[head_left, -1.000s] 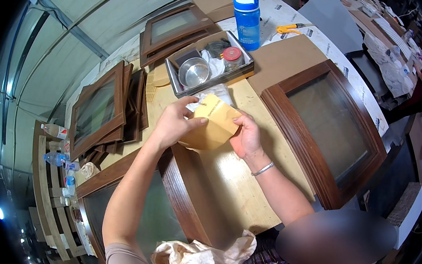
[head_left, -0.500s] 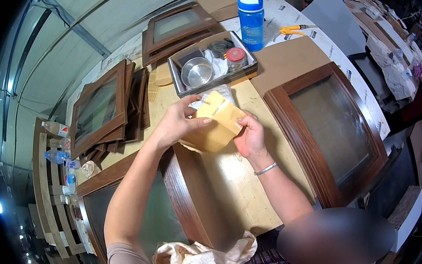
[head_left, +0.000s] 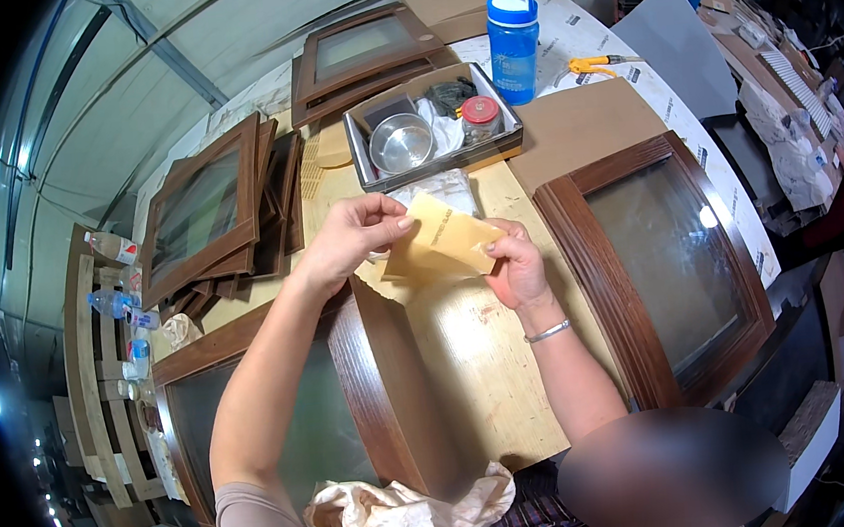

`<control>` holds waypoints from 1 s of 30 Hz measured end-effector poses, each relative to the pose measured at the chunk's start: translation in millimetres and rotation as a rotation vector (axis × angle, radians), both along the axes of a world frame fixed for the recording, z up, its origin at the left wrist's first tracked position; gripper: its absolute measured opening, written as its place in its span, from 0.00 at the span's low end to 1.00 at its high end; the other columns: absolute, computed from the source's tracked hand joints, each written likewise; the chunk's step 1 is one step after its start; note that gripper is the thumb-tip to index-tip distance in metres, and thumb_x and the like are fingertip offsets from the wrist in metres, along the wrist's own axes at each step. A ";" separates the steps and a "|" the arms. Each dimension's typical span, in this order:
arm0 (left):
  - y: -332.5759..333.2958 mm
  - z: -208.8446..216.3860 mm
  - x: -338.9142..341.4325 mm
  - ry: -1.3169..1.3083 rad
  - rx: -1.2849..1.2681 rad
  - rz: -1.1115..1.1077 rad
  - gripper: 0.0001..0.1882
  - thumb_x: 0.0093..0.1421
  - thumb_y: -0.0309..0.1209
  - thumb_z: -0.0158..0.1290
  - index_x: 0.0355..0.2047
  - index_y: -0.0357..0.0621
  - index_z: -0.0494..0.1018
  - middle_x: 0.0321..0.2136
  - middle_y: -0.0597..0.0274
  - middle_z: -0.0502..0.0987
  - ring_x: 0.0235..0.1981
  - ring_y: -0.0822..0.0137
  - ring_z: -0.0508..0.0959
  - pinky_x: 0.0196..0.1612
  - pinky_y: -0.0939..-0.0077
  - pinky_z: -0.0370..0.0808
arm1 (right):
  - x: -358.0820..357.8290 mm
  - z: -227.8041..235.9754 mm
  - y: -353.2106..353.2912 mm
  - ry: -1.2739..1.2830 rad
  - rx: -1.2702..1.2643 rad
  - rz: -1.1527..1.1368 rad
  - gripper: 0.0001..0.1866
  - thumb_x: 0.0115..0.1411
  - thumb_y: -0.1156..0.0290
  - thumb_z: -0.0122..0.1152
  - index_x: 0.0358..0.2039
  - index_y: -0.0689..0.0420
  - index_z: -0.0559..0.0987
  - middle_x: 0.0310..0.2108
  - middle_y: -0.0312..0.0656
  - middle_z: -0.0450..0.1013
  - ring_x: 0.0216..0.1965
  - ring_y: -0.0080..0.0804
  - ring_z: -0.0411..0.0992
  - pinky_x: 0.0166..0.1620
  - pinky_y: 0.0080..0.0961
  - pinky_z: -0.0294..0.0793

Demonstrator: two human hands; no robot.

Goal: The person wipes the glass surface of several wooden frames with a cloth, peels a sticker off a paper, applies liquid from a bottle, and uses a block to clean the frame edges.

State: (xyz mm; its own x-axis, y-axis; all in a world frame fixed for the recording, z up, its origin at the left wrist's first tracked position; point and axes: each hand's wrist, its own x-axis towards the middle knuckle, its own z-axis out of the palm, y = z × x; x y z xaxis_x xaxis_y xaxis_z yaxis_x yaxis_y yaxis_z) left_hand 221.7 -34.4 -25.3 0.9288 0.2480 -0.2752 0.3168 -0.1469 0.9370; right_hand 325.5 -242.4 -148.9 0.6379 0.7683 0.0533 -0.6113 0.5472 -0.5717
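Observation:
Both hands hold a folded yellow sheet of sandpaper (head_left: 440, 239) above the worktable (head_left: 471, 370). My left hand (head_left: 352, 238) pinches its upper left edge between thumb and fingertips. The lower right corner is gripped by my right hand (head_left: 518, 267), thumb on top and fingers behind. A line of print crosses the side facing me. Just beyond the sheet lies a clear plastic packet (head_left: 451, 191), partly covered by it. Below my left forearm rests a brown wooden frame with a glass panel (head_left: 368, 389).
A box (head_left: 439, 175) holding a metal bowl (head_left: 401, 143) and red-lidded jar (head_left: 481, 118) stands beyond my hands, beside a blue bottle (head_left: 515, 50). Glazed frames lie right (head_left: 636, 295) and are stacked left (head_left: 251, 198). A pale cloth (head_left: 404, 516) lies close to me.
The sandpaper has opened out wider and tilted, its right corner drawn to the right by my right hand. My left hand has shifted slightly along its upper left edge.

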 end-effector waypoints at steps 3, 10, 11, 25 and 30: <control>0.0 -3.8 -1.2 -0.063 0.036 -0.030 0.10 0.59 0.29 0.66 0.36 0.39 0.77 0.28 0.71 0.77 0.29 0.81 0.73 0.34 0.84 0.70 | 5.5 9.4 -7.4 -0.171 -0.175 0.066 0.26 0.49 0.77 0.57 0.52 0.67 0.74 0.46 0.45 0.76 0.50 0.32 0.74 0.56 0.30 0.71; -12.6 0.5 -1.0 -0.049 0.150 -0.076 0.12 0.54 0.20 0.67 0.37 0.38 0.75 0.27 0.73 0.74 0.29 0.82 0.72 0.36 0.85 0.71 | 35.7 56.2 -20.2 -0.655 -0.527 0.054 0.18 0.57 0.75 0.63 0.48 0.68 0.78 0.38 0.38 0.78 0.39 0.19 0.74 0.43 0.19 0.73; -13.4 0.8 -0.8 -0.041 0.160 -0.090 0.13 0.54 0.20 0.67 0.37 0.38 0.75 0.27 0.73 0.74 0.29 0.82 0.72 0.36 0.85 0.72 | 36.0 64.8 -15.0 -0.733 -0.565 0.080 0.18 0.57 0.75 0.64 0.48 0.68 0.78 0.37 0.37 0.78 0.38 0.18 0.74 0.42 0.19 0.73; -13.0 -0.4 -0.6 0.000 0.188 -0.134 0.22 0.53 0.23 0.67 0.48 0.36 0.78 0.25 0.68 0.78 0.27 0.79 0.74 0.34 0.81 0.73 | 23.8 68.5 7.4 -0.742 -0.495 0.109 0.07 0.59 0.73 0.67 0.31 0.65 0.84 0.24 0.30 0.76 0.27 0.12 0.69 0.29 0.16 0.67; -9.1 0.7 3.0 0.097 0.087 -0.155 0.22 0.54 0.22 0.66 0.51 0.34 0.76 0.30 0.65 0.80 0.30 0.76 0.79 0.38 0.80 0.77 | 24.6 58.1 11.5 -0.799 -0.506 0.097 0.06 0.59 0.74 0.67 0.31 0.65 0.84 0.24 0.29 0.76 0.26 0.12 0.69 0.28 0.16 0.67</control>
State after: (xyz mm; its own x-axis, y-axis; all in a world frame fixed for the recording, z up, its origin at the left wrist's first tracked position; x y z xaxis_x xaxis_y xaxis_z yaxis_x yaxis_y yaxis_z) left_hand 224.7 -43.5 -24.6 0.9281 0.1305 -0.3486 0.3718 -0.2803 0.8850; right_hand 350.0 -230.9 -90.8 0.4884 0.8676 0.0930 0.0336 0.0878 -0.9956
